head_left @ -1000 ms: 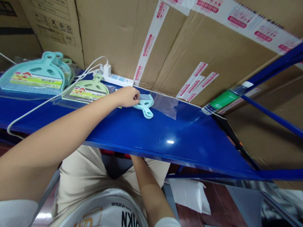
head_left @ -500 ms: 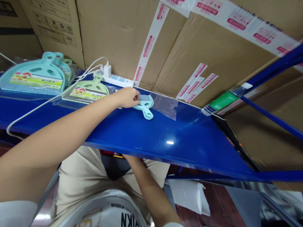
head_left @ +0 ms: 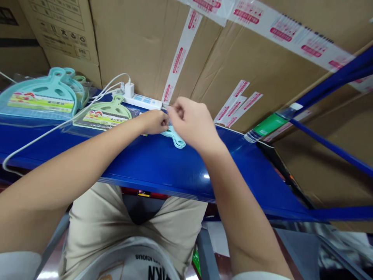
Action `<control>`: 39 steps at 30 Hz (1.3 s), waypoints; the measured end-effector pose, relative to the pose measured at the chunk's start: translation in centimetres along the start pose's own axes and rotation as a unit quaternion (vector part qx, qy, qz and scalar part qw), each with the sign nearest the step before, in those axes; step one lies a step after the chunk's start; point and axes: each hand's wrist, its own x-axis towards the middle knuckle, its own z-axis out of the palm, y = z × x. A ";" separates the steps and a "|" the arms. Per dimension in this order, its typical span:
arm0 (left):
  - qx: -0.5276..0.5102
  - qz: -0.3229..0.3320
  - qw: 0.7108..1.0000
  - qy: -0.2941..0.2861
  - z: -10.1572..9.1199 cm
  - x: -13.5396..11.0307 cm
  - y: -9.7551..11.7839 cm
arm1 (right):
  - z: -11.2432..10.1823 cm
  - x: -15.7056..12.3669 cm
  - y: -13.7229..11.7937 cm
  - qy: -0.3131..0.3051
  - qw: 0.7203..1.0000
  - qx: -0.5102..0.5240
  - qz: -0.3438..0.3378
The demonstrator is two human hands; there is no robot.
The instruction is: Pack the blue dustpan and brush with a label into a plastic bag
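Observation:
On the blue shelf lies a small light-blue dustpan with a brush (head_left: 176, 140), its handle pointing towards me. My left hand (head_left: 157, 121) is closed at its left edge, fingers curled over it. My right hand (head_left: 190, 121) is above its right side, closed and slightly blurred, fingertips close to the left hand's. What those fingertips pinch is hidden, and most of the pan and brush is covered by my hands. Just left of them lies a green dustpan set (head_left: 113, 109) in clear wrapping with a printed label.
Larger light-blue dustpan sets (head_left: 43, 97) lie wrapped at the far left. A white power strip (head_left: 142, 102) with a plugged-in charger and cable runs along the back. Cardboard boxes (head_left: 140, 46) stand behind. A green-labelled bottle (head_left: 271, 123) leans at the right by the blue frame (head_left: 329, 146).
My right hand has come up from below the shelf edge to the small dustpan, covering its right side and the clear plastic there. The left hand stays at the pan's left edge.

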 end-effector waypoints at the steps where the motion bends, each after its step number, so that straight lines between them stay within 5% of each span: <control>1: 0.010 -0.004 1.000 -0.007 0.0 0.0 0.1 | 0.3 1.1 1.5 0.003 0.997 -0.044 0.068; 4: 0.055 -0.010 0.998 -0.033 -0.3 -0.2 0.6 | 2.1 2.3 4.5 -0.109 0.969 -0.077 0.206; 7: 0.071 -0.009 0.997 -0.027 -0.3 -0.3 0.9 | 3.4 1.8 5.3 -0.211 0.942 0.036 0.257; 13: 0.073 -0.022 0.997 -0.015 0.0 -0.4 0.9 | 4.0 1.7 4.7 -0.190 0.878 0.252 0.361; 19: 0.066 -0.026 0.997 -0.016 0.0 -0.3 0.8 | 4.6 1.9 5.2 -0.190 0.837 0.349 0.377; 22: 0.045 -0.013 0.999 0.018 0.0 -0.2 1.0 | 4.3 2.0 5.2 -0.165 0.839 0.366 0.368; 26: 0.000 0.011 0.988 0.156 -0.4 -0.6 1.9 | 3.3 2.2 5.2 -0.090 0.861 0.375 0.332; 32: -0.057 -0.103 0.940 0.320 -3.2 -1.6 1.8 | 2.0 2.5 7.7 0.035 0.892 0.376 0.248; 35: -0.198 -0.171 0.917 0.301 -4.0 -1.0 0.5 | 1.5 2.5 9.7 0.027 0.904 0.373 0.208; 39: -0.396 -0.187 0.882 0.176 -3.1 0.4 -1.0 | 1.1 2.3 10.7 -0.003 0.906 0.371 0.206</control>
